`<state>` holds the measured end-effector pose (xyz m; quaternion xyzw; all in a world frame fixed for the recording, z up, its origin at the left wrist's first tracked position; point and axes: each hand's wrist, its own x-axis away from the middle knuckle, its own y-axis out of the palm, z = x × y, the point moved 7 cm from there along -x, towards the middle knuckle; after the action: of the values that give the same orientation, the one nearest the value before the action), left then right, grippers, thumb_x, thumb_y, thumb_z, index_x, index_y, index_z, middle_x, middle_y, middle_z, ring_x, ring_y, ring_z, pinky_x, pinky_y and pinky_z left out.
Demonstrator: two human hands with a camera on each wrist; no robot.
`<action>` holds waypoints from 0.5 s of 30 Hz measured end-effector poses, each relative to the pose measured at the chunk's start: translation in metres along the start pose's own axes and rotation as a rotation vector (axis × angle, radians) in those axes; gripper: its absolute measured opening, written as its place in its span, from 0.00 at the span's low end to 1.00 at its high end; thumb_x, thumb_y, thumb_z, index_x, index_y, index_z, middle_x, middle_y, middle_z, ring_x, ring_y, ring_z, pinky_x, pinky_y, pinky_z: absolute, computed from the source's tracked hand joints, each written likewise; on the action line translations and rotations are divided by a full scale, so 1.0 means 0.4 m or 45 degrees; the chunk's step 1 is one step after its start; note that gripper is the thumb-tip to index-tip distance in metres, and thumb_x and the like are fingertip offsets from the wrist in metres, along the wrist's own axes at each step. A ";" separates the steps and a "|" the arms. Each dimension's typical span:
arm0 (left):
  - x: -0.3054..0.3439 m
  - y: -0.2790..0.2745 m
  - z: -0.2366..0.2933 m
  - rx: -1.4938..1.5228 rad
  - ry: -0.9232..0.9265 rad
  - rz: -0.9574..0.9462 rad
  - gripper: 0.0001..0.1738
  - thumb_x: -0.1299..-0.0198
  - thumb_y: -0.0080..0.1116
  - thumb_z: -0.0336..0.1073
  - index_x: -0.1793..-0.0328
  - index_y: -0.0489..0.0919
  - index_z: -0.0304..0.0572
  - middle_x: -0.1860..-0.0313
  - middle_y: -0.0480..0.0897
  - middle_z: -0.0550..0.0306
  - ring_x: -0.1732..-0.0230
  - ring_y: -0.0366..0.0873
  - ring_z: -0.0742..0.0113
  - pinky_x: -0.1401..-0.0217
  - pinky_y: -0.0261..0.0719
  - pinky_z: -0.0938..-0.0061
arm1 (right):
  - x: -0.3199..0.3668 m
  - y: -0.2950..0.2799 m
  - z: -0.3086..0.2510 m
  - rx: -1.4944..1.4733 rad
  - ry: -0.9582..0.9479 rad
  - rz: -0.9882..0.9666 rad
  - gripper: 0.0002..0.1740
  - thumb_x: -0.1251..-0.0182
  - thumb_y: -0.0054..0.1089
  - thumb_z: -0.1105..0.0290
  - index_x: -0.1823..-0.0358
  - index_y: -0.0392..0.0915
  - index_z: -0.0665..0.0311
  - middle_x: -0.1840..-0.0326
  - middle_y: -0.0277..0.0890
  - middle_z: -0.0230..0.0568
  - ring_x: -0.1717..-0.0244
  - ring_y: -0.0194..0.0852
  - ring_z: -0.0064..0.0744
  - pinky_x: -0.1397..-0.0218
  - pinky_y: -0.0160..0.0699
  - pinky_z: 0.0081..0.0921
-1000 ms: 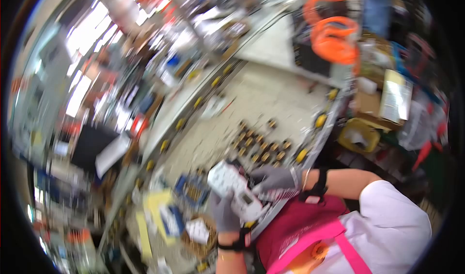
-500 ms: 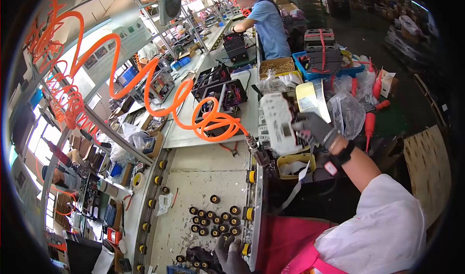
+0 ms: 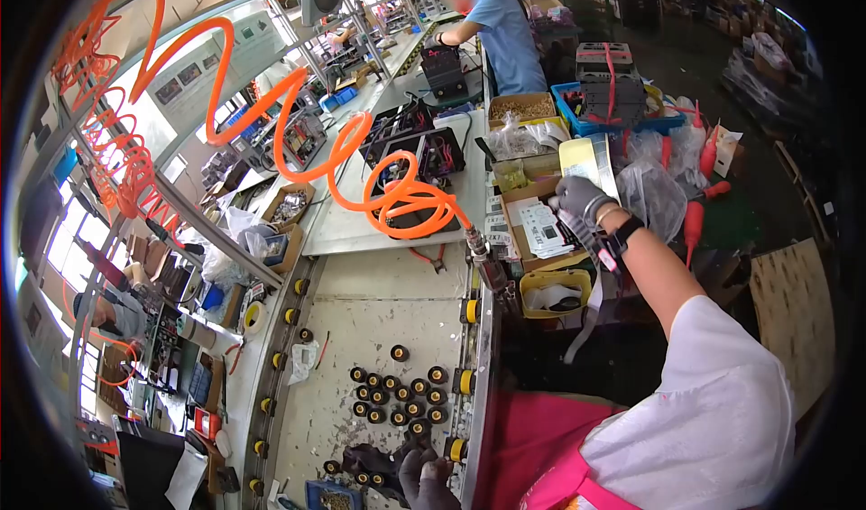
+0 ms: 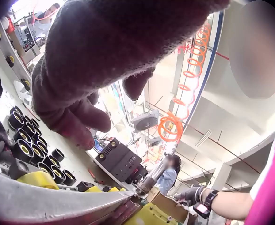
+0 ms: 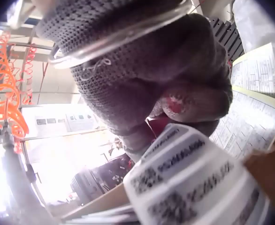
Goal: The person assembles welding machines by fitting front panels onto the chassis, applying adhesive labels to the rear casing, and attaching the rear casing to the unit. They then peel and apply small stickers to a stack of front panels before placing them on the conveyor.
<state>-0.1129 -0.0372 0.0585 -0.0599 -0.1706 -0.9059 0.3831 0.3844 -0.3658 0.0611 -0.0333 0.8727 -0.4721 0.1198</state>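
My right hand (image 3: 582,201), in a grey knit glove, is over a cardboard box at the right of the line. It pinches a strip of white labels (image 5: 194,180) printed with QR codes and serial numbers; in the head view the strip (image 3: 591,319) trails down past the wrist. White printed panels (image 3: 541,230) lie in the box under this hand. My gloved left hand (image 3: 428,481) rests at the near line edge with loosely bent fingers (image 4: 81,131) and nothing in them. Beside it are a dark cloth (image 3: 370,460) and several black round knobs (image 3: 397,393) with brass centres.
An orange coiled air hose (image 3: 406,199) with a metal-ended tool (image 3: 487,262) hangs over the line. A yellow bin (image 3: 555,294) stands below the cardboard box (image 3: 532,262). Yellow rollers (image 3: 465,382) run along the rail. Another person (image 3: 505,36) works farther down.
Both hands held a white panel; then the right hand carried it to the right side. Now that hand holds the label strip instead, over the box. The left hand stays near the knobs.
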 end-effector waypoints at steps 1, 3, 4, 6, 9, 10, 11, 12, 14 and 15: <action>0.003 -0.009 -0.003 -0.002 0.016 -0.003 0.22 0.36 0.51 0.30 0.35 0.69 0.37 0.49 0.77 0.51 0.54 0.77 0.63 0.50 0.79 0.69 | -0.013 -0.011 0.007 -0.023 0.023 0.067 0.23 0.51 0.71 0.53 0.62 0.81 0.65 0.61 0.80 0.57 0.55 0.79 0.53 0.50 0.77 0.40; 0.017 -0.021 0.008 -0.026 0.020 0.070 0.21 0.35 0.51 0.31 0.36 0.70 0.37 0.49 0.77 0.51 0.52 0.77 0.63 0.48 0.79 0.70 | 0.041 -0.098 -0.073 0.512 0.115 0.328 0.24 0.45 0.66 0.53 0.55 0.79 0.64 0.59 0.80 0.56 0.54 0.79 0.50 0.48 0.76 0.40; 0.022 -0.033 0.009 -0.031 0.021 0.108 0.21 0.35 0.51 0.31 0.36 0.70 0.37 0.49 0.77 0.51 0.52 0.77 0.63 0.47 0.79 0.70 | 0.066 -0.137 -0.132 0.537 0.022 0.408 0.23 0.44 0.65 0.54 0.55 0.79 0.64 0.60 0.80 0.54 0.54 0.79 0.50 0.48 0.76 0.41; 0.031 -0.050 0.022 -0.019 0.047 0.130 0.20 0.35 0.52 0.32 0.37 0.70 0.37 0.48 0.77 0.52 0.49 0.76 0.63 0.46 0.78 0.71 | 0.102 -0.171 -0.230 0.311 -0.213 0.362 0.21 0.44 0.64 0.56 0.55 0.79 0.64 0.61 0.81 0.51 0.55 0.80 0.49 0.50 0.76 0.41; 0.060 -0.075 0.049 -0.135 0.001 0.198 0.19 0.35 0.51 0.32 0.38 0.71 0.36 0.48 0.78 0.52 0.48 0.76 0.63 0.45 0.77 0.72 | 0.262 -0.101 -0.458 -0.500 -0.632 -0.264 0.19 0.45 0.64 0.60 0.56 0.80 0.64 0.63 0.81 0.46 0.59 0.81 0.46 0.53 0.77 0.37; 0.073 -0.083 0.054 -0.116 -0.026 0.290 0.18 0.35 0.51 0.32 0.39 0.71 0.36 0.50 0.78 0.53 0.51 0.77 0.65 0.49 0.78 0.73 | 0.334 -0.055 -0.547 -0.674 -0.760 -0.481 0.18 0.45 0.63 0.62 0.56 0.80 0.65 0.64 0.81 0.47 0.59 0.81 0.43 0.53 0.77 0.35; 0.081 -0.103 0.038 -0.133 -0.064 0.324 0.18 0.35 0.51 0.32 0.39 0.71 0.37 0.51 0.78 0.54 0.53 0.77 0.65 0.51 0.78 0.73 | 0.390 -0.015 -0.623 -0.651 -0.770 -0.647 0.21 0.44 0.63 0.62 0.53 0.78 0.67 0.62 0.81 0.47 0.56 0.81 0.40 0.50 0.76 0.34; 0.091 -0.134 0.015 -0.153 -0.103 0.354 0.18 0.35 0.51 0.32 0.40 0.72 0.37 0.52 0.78 0.54 0.55 0.77 0.66 0.53 0.79 0.73 | 0.407 0.064 -0.671 -0.711 -0.857 -0.726 0.27 0.44 0.63 0.62 0.45 0.73 0.68 0.52 0.78 0.50 0.48 0.78 0.43 0.45 0.75 0.35; 0.109 -0.158 0.000 -0.158 -0.114 0.362 0.17 0.35 0.51 0.31 0.41 0.72 0.37 0.57 0.77 0.56 0.61 0.76 0.68 0.60 0.78 0.75 | 0.350 0.246 -0.728 -0.702 -0.862 -0.338 0.31 0.44 0.61 0.63 0.39 0.68 0.68 0.47 0.74 0.52 0.45 0.74 0.48 0.43 0.73 0.38; 0.124 -0.155 0.008 -0.156 -0.051 0.371 0.16 0.35 0.51 0.30 0.42 0.72 0.36 0.57 0.78 0.56 0.60 0.75 0.68 0.58 0.78 0.74 | 0.297 0.326 -0.751 -0.500 -0.750 -0.126 0.30 0.43 0.58 0.64 0.39 0.68 0.68 0.47 0.73 0.52 0.48 0.74 0.50 0.45 0.73 0.41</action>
<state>-0.1920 -0.0293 0.0571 -0.1251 -0.1122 -0.8480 0.5027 0.2041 -0.0689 0.0894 -0.2328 0.8721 -0.2708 0.3346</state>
